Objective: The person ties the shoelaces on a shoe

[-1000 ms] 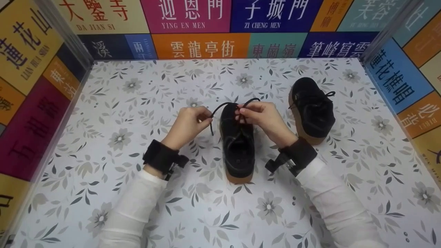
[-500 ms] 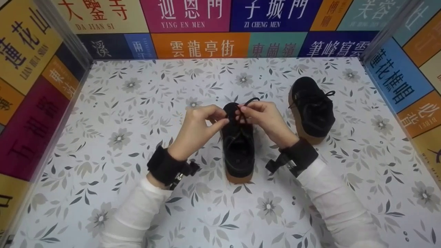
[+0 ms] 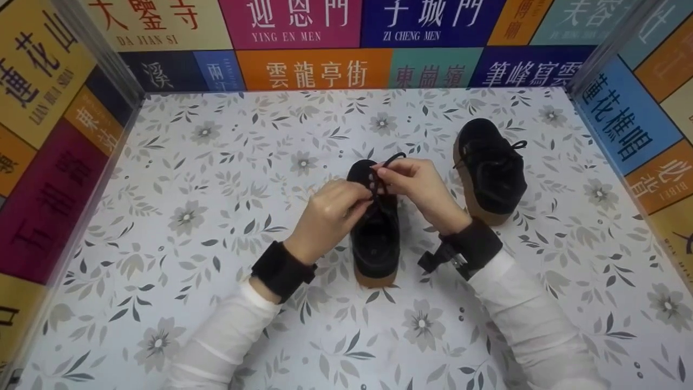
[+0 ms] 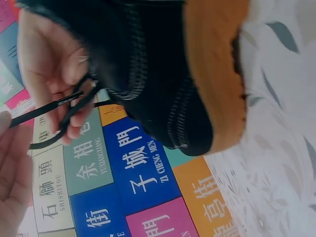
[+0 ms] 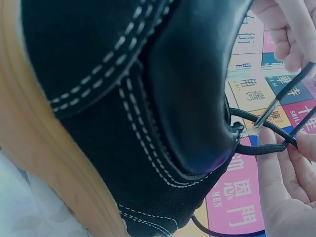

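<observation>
A black low shoe with a tan sole (image 3: 377, 254) stands on the table, toe away from me. My left hand (image 3: 338, 208) is over the shoe's left side, pinching one black shoelace (image 4: 37, 114) near its tip. In the left wrist view, that tip points toward my right hand (image 4: 57, 74). My right hand (image 3: 414, 179) pinches the lacing at the shoe's right side, where a curved loop of lace (image 3: 398, 158) rises above the fingers. From the right wrist view, laces cross at the right thumb and fingers (image 5: 286, 185). The left fingertips are partly hidden in the head view.
The matching black shoe (image 3: 490, 168), its lace tied in a bow, stands to the right, beyond my right hand. A white floral cover lies over the table (image 3: 216, 162). Colourful panels with lettering (image 3: 319, 70) wall in the back and both sides.
My left hand has moved right, from beside the shoe to over its laces, bringing the lace end along. The right hand has kept its pinch almost in place. Both shoes stay put.
</observation>
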